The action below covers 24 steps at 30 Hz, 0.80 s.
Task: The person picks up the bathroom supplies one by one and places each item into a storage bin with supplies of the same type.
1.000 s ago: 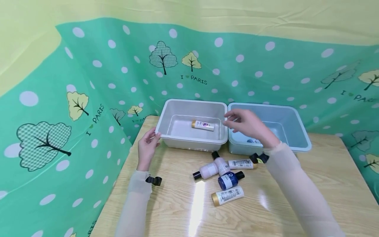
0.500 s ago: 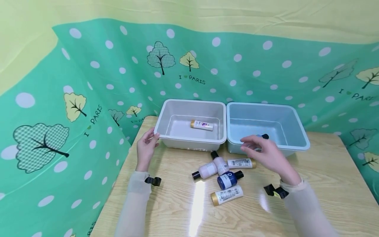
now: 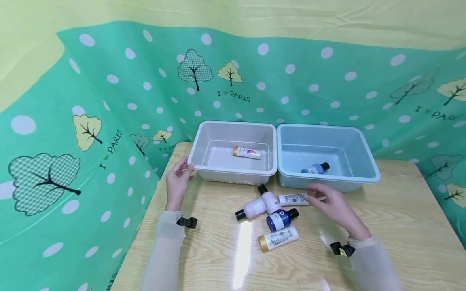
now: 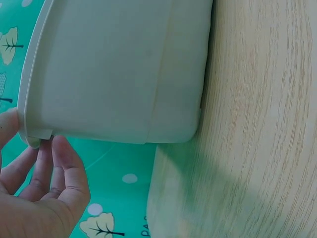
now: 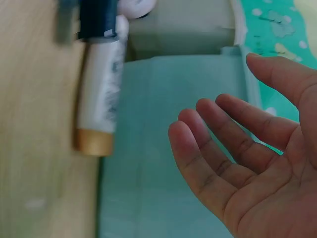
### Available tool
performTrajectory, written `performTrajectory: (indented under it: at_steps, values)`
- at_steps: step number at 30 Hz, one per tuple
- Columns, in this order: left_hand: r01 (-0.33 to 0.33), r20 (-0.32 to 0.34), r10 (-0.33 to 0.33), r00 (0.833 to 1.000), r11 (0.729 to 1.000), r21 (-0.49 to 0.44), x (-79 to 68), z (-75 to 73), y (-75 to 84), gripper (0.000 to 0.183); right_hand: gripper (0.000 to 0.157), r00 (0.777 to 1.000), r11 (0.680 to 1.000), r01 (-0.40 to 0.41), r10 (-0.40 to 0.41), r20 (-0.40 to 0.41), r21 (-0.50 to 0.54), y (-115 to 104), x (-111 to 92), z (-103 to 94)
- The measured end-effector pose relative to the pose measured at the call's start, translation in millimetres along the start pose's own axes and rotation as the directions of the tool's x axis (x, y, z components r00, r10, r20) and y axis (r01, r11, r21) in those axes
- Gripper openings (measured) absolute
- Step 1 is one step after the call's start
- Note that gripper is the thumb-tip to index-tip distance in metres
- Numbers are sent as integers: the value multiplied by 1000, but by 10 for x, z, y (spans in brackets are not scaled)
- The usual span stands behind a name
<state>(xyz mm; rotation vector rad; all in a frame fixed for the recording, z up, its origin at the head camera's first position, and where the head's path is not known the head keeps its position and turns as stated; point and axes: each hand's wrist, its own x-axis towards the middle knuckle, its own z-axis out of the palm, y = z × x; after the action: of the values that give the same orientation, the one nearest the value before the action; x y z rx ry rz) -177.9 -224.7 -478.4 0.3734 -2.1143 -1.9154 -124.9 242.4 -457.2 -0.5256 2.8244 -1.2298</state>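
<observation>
My left hand (image 3: 177, 180) pinches the front left corner of the grey plastic bin (image 3: 233, 174), thumb and fingers either side of its rim in the left wrist view. A white bottle with a gold cap (image 3: 247, 152) lies inside that bin. My right hand (image 3: 333, 206), relaxed and holding nothing, hovers in front of the blue bin (image 3: 371, 178). Its fingertips overlap the end of a white gold-capped bottle (image 3: 291, 199) in the head view; the right wrist view shows that bottle (image 5: 101, 94) apart from the fingers. Inside the blue bin lies a blue bottle with a black cap (image 3: 315, 168).
On the wooden table (image 3: 211, 250) lie two pale pink bottles (image 3: 255, 208) with black caps, a dark blue bottle (image 3: 279, 220) and another white gold-capped bottle (image 3: 280, 238). A green patterned cloth (image 3: 309, 81) hangs close behind the bins.
My right hand has moved from above the bins' shared edge toward me, down to the front of the blue bin. The blue bottle in that bin now shows fully. The left hand stays at its corner.
</observation>
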Motion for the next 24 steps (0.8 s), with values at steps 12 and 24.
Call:
performTrajectory:
  at_steps: [12, 24]
  values:
    - [16, 2, -16, 1000, 1000, -2, 2, 4, 1, 47, 44, 994, 990, -110, 110, -5, -83, 400, 5, 216]
    - [35, -5, -35, 999, 999, -3, -8, -2, 13, 45, 48, 987, 983, -159, 161, 23, -88, 635, 14, 361]
